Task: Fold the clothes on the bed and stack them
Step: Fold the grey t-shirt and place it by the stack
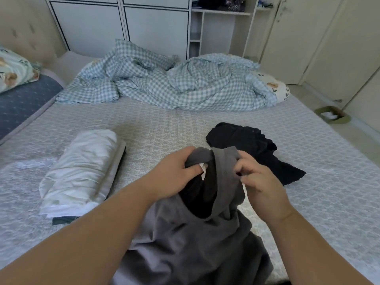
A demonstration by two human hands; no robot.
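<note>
Near the bed's front edge, left hand and right hand clutch an unfolded grey garment; white folded stack lies left, black garment waits.

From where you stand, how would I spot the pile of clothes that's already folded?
Start at the big bed with its pale patterned sheet and look to the person's left hand. Beside that arm lies the folded stack, topped by a white garment. Unlike the grey garment in both hands and the crumpled black garment to the right, it is neat and white.
</note>
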